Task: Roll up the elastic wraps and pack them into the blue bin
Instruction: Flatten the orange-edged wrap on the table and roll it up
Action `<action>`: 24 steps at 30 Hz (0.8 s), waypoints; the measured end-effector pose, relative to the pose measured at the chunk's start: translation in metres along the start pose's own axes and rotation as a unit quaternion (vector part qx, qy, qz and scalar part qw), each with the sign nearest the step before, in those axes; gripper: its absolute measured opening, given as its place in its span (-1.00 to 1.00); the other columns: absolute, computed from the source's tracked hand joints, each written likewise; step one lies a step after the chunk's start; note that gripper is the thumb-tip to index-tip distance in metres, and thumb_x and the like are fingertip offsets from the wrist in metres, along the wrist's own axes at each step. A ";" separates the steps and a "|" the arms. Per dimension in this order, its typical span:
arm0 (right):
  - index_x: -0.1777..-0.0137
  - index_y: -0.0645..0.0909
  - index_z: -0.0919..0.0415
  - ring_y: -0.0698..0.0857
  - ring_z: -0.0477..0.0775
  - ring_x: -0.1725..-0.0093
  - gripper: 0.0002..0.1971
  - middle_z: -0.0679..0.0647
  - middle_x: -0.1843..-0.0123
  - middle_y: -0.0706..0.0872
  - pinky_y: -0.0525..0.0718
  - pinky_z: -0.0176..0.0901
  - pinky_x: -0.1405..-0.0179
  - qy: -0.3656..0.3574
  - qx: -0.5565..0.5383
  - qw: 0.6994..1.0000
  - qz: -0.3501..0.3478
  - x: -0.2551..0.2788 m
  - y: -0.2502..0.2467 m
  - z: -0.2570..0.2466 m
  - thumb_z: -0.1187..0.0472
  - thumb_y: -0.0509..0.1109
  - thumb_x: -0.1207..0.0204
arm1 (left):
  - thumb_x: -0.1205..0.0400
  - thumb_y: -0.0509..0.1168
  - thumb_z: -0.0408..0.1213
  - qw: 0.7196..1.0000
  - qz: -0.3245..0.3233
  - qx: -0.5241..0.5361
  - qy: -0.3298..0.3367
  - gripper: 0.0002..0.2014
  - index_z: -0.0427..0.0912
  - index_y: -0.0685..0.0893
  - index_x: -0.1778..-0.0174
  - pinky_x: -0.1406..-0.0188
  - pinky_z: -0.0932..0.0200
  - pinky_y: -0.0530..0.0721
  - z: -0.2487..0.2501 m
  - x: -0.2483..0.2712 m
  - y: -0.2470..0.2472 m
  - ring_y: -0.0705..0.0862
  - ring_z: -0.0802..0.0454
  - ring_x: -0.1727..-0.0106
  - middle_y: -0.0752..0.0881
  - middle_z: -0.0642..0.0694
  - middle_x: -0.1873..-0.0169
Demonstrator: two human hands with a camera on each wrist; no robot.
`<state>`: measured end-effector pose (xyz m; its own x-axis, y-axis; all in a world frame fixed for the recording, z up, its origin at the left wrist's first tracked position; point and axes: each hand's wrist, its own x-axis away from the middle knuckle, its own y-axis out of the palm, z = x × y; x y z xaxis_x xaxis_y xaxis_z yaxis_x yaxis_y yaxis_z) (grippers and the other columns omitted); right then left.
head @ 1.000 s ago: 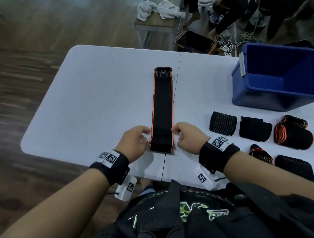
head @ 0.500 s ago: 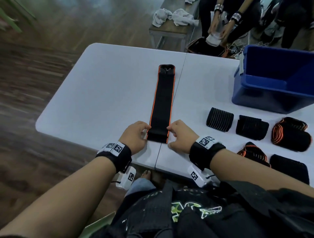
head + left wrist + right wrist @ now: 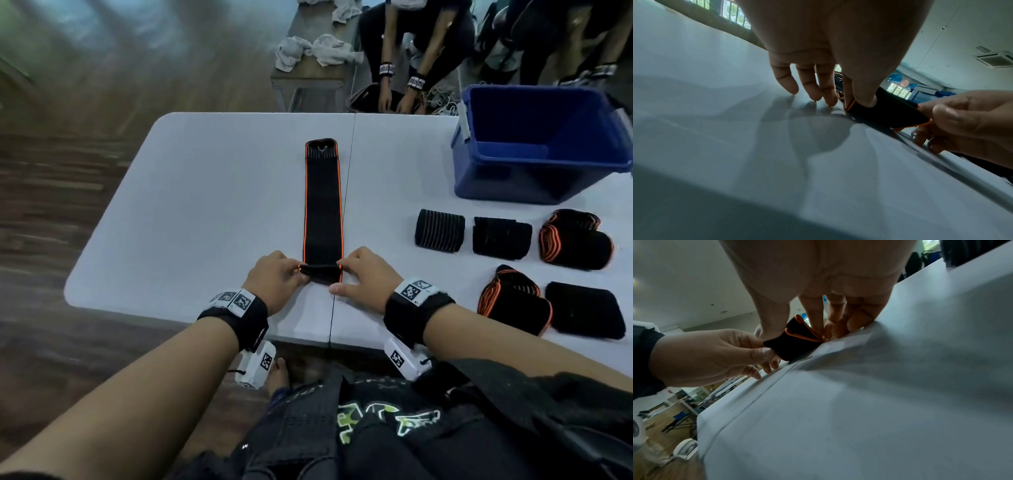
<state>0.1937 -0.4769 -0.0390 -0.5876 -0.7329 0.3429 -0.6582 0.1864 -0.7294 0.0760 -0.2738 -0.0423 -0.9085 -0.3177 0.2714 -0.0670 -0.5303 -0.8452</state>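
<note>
The wrap lies flat on the table, its long axis running straight away from the person. The left hand and right hand pinch its folded near end, one at each edge, equally near.

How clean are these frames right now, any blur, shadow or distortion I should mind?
Head view: floor at left smeared, long black orange-edged elastic wrap sharp, white folding table edges bowed by the wide lens. Left wrist view: left hand casts soft shadows on the table. Right wrist view: right hand looms large, table surface blurred.
</note>
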 end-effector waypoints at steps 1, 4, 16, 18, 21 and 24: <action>-0.54 0.53 0.06 0.53 0.03 -0.33 -0.33 -0.03 -0.36 0.49 0.54 -0.01 -0.41 0.008 -0.004 1.000 0.004 0.001 0.001 -0.002 -0.23 0.46 -0.49 | -0.65 0.32 0.05 1.000 -0.004 0.001 0.007 -0.75 0.14 0.81 -0.17 -0.11 -0.06 0.63 -0.002 -0.002 -0.001 0.61 -0.09 -0.06 0.59 0.00 0.09; -0.38 0.65 0.07 0.60 0.07 -0.21 -0.55 -0.03 -0.21 0.51 0.57 -0.09 -0.23 0.031 -0.006 0.999 0.023 0.000 0.005 -0.009 -0.08 0.46 -0.55 | -0.69 0.30 -0.02 1.000 -0.017 0.005 0.021 -0.78 -0.02 0.81 -0.01 0.02 0.01 0.58 -0.004 -0.005 -0.003 0.61 -0.10 0.03 0.59 -0.04 0.15; 0.51 0.43 0.15 0.54 0.11 0.39 -0.50 0.06 0.48 0.52 0.44 -0.12 0.40 0.184 -0.042 0.979 0.080 -0.011 0.012 -0.036 -0.02 0.30 -0.68 | -0.77 0.14 0.02 0.998 -0.057 0.026 -0.004 -0.57 -0.09 0.57 0.37 0.12 -0.03 0.67 -0.004 -0.019 -0.008 0.66 -0.12 0.22 0.65 -0.04 0.38; 0.52 0.47 0.16 0.58 0.10 0.39 -0.50 0.07 0.47 0.57 0.46 -0.14 0.39 0.207 -0.048 0.973 0.092 -0.011 0.012 -0.038 -0.03 0.34 -0.65 | -0.77 0.12 0.03 0.998 -0.067 0.020 -0.008 -0.56 -0.06 0.54 0.40 0.09 -0.07 0.69 -0.001 -0.020 -0.010 0.66 -0.12 0.22 0.65 -0.04 0.38; 0.41 0.62 0.17 0.69 0.09 0.26 -0.60 0.07 0.33 0.72 0.54 -0.16 0.25 0.224 -0.039 0.969 0.096 -0.012 0.011 -0.043 -0.02 0.39 -0.61 | -0.75 0.13 0.06 0.996 -0.082 0.005 -0.025 -0.56 -0.06 0.58 0.39 0.14 0.00 0.69 0.004 -0.022 -0.013 0.68 -0.09 0.23 0.67 -0.04 0.38; 0.17 0.62 0.17 0.70 0.10 0.12 -0.80 0.05 0.18 0.73 0.62 -0.10 0.10 0.231 -0.062 0.962 0.135 -0.013 0.009 -0.048 0.06 0.47 -0.55 | -0.74 0.21 0.04 0.995 -0.089 -0.003 -0.041 -0.54 -0.06 0.54 0.46 0.31 0.11 0.51 0.010 -0.024 -0.019 0.62 -0.04 0.33 0.61 -0.03 0.46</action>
<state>0.1730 -0.4342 -0.0219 -0.8722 -0.2840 0.3982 -0.4868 0.4259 -0.7626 0.1033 -0.2641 -0.0277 -0.8453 -0.2816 0.4541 -0.2269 -0.5802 -0.7822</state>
